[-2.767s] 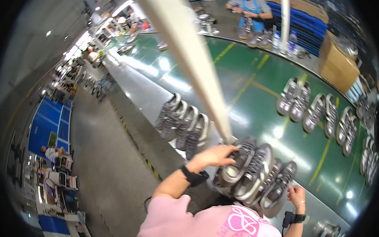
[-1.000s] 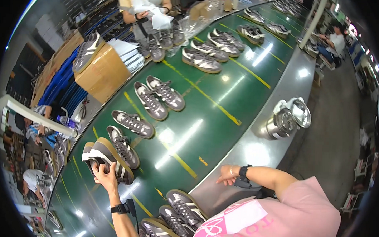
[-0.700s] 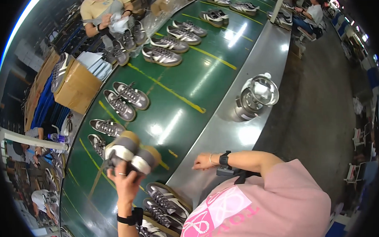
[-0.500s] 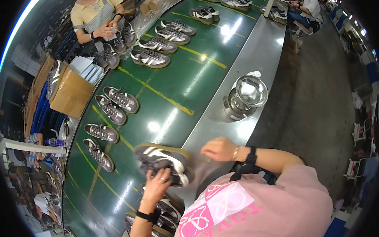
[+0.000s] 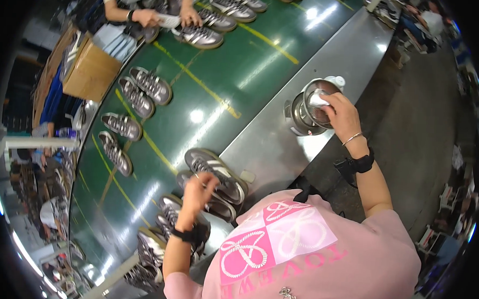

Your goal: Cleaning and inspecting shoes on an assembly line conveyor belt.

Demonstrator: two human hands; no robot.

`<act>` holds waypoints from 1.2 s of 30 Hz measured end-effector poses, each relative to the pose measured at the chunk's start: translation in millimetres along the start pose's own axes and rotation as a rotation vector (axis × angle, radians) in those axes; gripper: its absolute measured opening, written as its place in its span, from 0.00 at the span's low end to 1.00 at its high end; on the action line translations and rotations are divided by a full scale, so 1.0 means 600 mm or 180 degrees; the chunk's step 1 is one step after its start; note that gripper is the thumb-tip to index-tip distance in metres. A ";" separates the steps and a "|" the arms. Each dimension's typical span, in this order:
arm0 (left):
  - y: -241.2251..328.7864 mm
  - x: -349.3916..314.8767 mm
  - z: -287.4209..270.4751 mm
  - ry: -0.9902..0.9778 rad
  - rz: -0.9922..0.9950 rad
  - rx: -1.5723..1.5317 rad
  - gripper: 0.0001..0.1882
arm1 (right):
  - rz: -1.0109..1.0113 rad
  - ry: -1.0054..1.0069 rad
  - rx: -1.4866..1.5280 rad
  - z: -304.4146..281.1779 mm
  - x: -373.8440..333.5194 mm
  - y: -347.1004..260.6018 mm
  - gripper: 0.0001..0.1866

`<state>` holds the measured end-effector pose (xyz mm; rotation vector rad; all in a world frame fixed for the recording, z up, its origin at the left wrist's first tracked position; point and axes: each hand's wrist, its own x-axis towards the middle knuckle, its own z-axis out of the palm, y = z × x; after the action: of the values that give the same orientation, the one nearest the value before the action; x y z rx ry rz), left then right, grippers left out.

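My right hand reaches into a round metal mesh bowl, its fingers pinched on a white wad, maybe cloth or sponge. This bowl sits on a metal pot on the steel ledge. My left hand is over a pair of grey sneakers with white stripes, its fingers apart and loosely bent. The farther sneaker lies across the belt's edge, and the nearer sneaker is partly hidden by that hand. More grey sneakers stand beside my left forearm.
Pairs of sneakers stand on the green belt with yellow lines. Across it, another person's hands touch a sneaker. A cardboard box is at the far left. A small pale block lies on the steel ledge.
My left hand has let go of the tilted sneaker, which now rests by the belt's edge. My right hand has moved forward to the bowl and holds the white wad. The co-worker now reaches over the belt.
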<state>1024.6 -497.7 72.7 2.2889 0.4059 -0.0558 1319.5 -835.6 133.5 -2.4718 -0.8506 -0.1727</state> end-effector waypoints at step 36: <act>0.012 0.135 -0.053 0.4094 -0.0968 -0.0142 0.23 | -0.1611 -0.0973 0.1397 0.120 -0.018 -0.146 0.19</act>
<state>1101.0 -457.2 86.1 1.9100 1.3500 1.2893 1254.6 -745.9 106.8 -1.8623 -1.4610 0.2056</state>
